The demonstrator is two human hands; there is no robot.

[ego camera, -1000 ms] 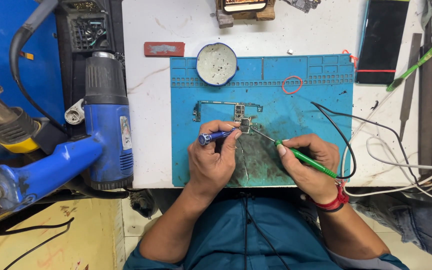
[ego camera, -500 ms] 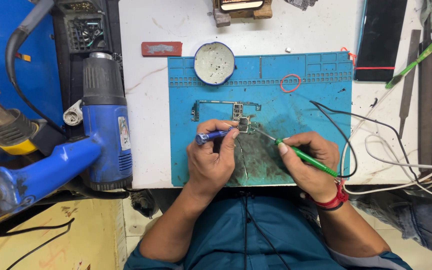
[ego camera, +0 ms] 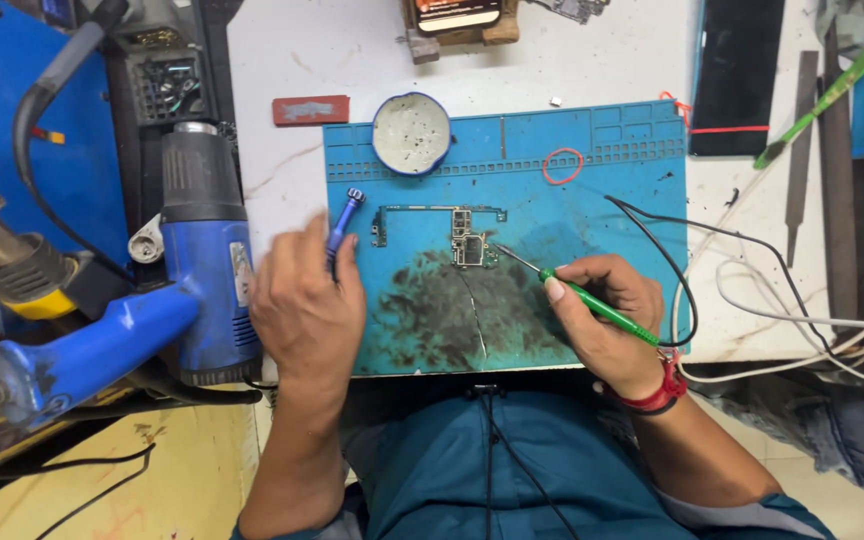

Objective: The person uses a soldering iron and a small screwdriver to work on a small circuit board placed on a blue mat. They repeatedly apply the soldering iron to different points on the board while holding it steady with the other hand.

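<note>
Our right hand (ego camera: 607,318) pinches a green soldering iron (ego camera: 592,302), its tip touching the circuit board (ego camera: 457,235) lying mid-mat. Our left hand (ego camera: 304,305) curls around a blue tool (ego camera: 343,222), lifted off to the mat's left edge. The board sits bare on the stained blue mat (ego camera: 592,190) on the desk (ego camera: 322,50); soldering looks underway, not finished. A flux tin (ego camera: 411,133) stands above it.

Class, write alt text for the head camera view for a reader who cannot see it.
A person's right hand holds a green-handled soldering iron near a small circuit board on a stained blue rubber work mat, while the left hand holds a blue-handled tool beside a blue heat gun.
</note>
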